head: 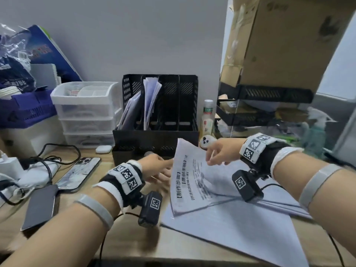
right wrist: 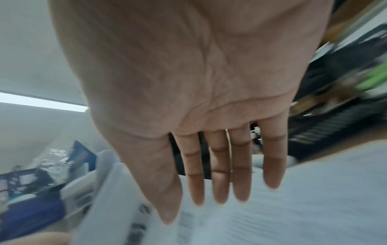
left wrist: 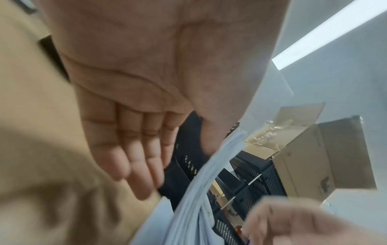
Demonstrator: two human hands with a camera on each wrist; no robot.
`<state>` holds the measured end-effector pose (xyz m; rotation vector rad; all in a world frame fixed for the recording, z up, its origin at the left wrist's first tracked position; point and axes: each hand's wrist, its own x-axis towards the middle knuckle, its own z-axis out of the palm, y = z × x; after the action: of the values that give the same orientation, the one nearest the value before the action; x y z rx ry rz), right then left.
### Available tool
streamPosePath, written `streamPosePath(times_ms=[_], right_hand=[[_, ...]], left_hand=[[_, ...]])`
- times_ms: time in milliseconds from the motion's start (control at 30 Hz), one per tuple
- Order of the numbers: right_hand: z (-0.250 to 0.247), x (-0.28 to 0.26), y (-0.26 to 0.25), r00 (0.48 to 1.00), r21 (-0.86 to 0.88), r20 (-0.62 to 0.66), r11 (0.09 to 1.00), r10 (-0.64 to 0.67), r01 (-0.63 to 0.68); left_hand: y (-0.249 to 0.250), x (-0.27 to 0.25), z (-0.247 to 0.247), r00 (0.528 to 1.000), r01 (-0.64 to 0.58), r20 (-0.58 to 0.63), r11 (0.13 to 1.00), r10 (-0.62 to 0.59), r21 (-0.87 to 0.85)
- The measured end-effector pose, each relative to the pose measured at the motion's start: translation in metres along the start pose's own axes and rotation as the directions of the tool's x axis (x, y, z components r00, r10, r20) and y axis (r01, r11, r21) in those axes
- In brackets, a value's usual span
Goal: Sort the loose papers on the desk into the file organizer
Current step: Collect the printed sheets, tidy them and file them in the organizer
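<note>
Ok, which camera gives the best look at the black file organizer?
The head view: the file organizer stands whole against the wall, papers in its left slots, right slots bare. The left wrist view catches only dark perforated parts behind the left hand; the right wrist view is too blurred to tell.

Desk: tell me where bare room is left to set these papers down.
Bare wood shows on the desk between the dark phone and the paper pile. Left side is crowded with cables and the marbled phone.

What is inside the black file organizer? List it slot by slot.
The black file organizer holds papers in its second slot from the left and leaning documents in the leftmost. The two right slots look empty; their floors are hidden by the front wall.
</note>
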<state>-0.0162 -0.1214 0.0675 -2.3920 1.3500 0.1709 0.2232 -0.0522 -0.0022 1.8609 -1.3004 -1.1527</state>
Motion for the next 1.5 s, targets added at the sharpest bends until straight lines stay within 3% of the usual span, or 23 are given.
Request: streamPosePath(times_ms=[133,233,333,400,433,467,533,567,600,633,700,733,800,900,1033,1100,1200,1333,1433,1500], right_hand=[[0.030,-0.043,0.046,0.986,-0.099,-0.011,0.981,0.169,-0.169],[0.046,-0.060,0.075,0.964,-0.096,0.021,0.960,0.265,-0.262],[0.052,-0.070,0.099,0.936,-0.071,0.015,0.934,0.353,-0.351],[0.053,-0.075,0.114,0.905,0.016,-0.023,0.906,0.424,-0.424],[0.052,-0.078,0.123,0.879,0.073,-0.049,0.880,0.474,-0.470],[0.052,-0.079,0.134,0.848,0.124,-0.073,0.849,0.525,-0.514],[0.054,-0.084,0.150,0.776,0.194,-0.117,0.781,0.619,-0.594],[0.055,-0.086,0.157,0.746,0.201,-0.143,0.757,0.651,-0.622],[0.056,-0.086,0.162,0.725,0.200,-0.165,0.742,0.669,-0.639],[0.057,-0.086,0.165,0.718,0.205,-0.177,0.739,0.673,-0.642],[0.056,-0.086,0.170,0.721,0.252,-0.166,0.736,0.672,-0.628],[0.055,-0.085,0.174,0.719,0.295,-0.157,0.727,0.677,-0.620],[0.054,-0.084,0.180,0.712,0.380,-0.130,0.698,0.690,-0.606],[0.060,-0.083,0.196,0.733,0.460,-0.098,0.684,0.673,-0.566],[0.070,-0.095,0.216,0.756,0.546,-0.164,0.697,0.634,-0.466],[0.073,-0.101,0.219,0.765,0.562,-0.219,0.719,0.606,-0.408],[0.078,-0.107,0.227,0.758,0.598,-0.304,0.735,0.578,-0.320],[0.092,-0.111,0.239,0.702,0.662,-0.339,0.690,0.626,-0.295],[0.096,-0.111,0.246,0.700,0.753,-0.322,0.620,0.638,-0.219],[0.098,-0.112,0.246,0.737,0.776,-0.304,0.606,0.604,-0.176]], left_hand=[[-0.004,-0.013,0.021,0.999,0.012,0.044,0.948,0.002,-0.319],[-0.007,-0.019,0.033,0.992,-0.073,0.091,0.980,0.091,-0.186],[-0.007,-0.014,0.040,0.993,-0.079,0.078,0.993,0.086,-0.085],[-0.006,-0.008,0.033,0.996,-0.087,0.018,0.995,0.088,-0.041],[-0.002,-0.006,0.029,0.992,-0.105,-0.067,0.994,0.105,0.009],[0.004,-0.004,0.026,0.973,-0.105,-0.198,0.990,0.122,0.090],[0.019,-0.007,0.023,0.855,-0.137,-0.473,0.973,0.212,0.188],[0.029,-0.012,0.027,0.786,-0.214,-0.543,0.954,0.296,0.211],[0.037,-0.015,0.033,0.759,-0.283,-0.539,0.931,0.364,0.230],[0.047,-0.018,0.042,0.758,-0.357,-0.489,0.902,0.431,0.242],[0.063,-0.015,0.062,0.870,-0.331,-0.261,0.887,0.419,0.321],[0.067,-0.007,0.072,0.938,-0.253,-0.136,0.897,0.319,0.362],[0.072,0.008,0.087,0.996,-0.085,0.003,0.929,0.089,0.359],[0.063,0.035,0.096,1.000,-0.024,0.021,0.969,0.020,0.245],[0.056,0.047,0.111,0.989,-0.075,0.137,0.975,0.046,0.209],[0.050,0.043,0.109,0.977,-0.097,0.197,0.990,0.075,0.102],[0.043,0.033,0.111,0.933,-0.056,0.344,0.987,0.105,-0.149],[0.034,0.031,0.118,0.855,-0.069,0.481,0.961,0.196,-0.269],[0.029,0.035,0.124,0.863,-0.049,0.455,0.933,0.219,-0.356],[0.029,0.034,0.128,0.889,-0.046,0.404,0.920,0.215,-0.388]])
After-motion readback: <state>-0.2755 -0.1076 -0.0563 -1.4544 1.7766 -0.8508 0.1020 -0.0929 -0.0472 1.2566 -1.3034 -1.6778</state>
